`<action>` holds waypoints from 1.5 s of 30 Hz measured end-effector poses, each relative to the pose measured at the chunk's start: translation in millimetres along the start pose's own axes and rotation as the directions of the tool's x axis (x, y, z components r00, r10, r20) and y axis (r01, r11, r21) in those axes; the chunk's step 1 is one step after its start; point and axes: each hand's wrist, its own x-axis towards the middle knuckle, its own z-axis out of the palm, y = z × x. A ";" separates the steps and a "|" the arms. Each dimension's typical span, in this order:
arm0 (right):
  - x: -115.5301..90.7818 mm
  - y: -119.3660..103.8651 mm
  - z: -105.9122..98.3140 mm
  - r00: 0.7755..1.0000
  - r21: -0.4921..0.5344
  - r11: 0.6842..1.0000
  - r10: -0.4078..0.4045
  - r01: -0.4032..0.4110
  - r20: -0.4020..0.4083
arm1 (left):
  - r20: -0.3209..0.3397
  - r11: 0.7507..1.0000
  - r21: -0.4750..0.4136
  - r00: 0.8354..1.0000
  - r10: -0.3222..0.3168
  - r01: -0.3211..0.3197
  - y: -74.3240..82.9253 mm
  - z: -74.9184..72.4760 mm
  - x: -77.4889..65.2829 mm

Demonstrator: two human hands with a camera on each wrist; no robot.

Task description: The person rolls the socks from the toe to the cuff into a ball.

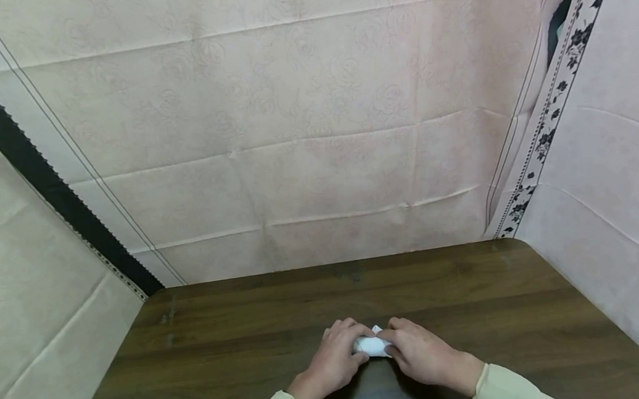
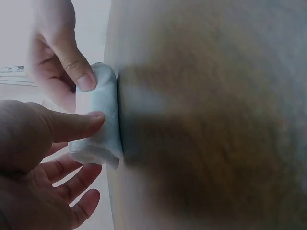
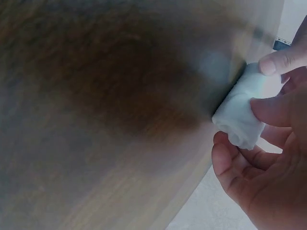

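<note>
A small white roll of soft, cloth-like material [image 1: 371,347] lies on the wooden table, close to the near side. My left hand [image 1: 336,360] pinches its left part, thumb on the near face and fingers beyond it. On the right part, my right hand [image 1: 422,354] grips in the same way. In the left wrist view the roll [image 2: 106,127] looks like a thick cylinder with a loose flap at its end. The right wrist view shows folded layers at the other end of the roll [image 3: 240,117]. Its far face is largely hidden by fingers.
The brown wooden table [image 1: 304,305] has a rounded far right corner. Pale patterned cloth hangs behind it [image 1: 307,182] and on both sides, with a floral border [image 1: 543,140] at right and a dark strip [image 1: 56,181] at left.
</note>
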 end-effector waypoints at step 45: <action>-2.1 4.0 2.7 0.997 0.109 0.994 0.028 -0.021 -0.070 | 0.095 0.987 -0.136 0.993 -0.068 0.081 -4.3 -4.6 -1.9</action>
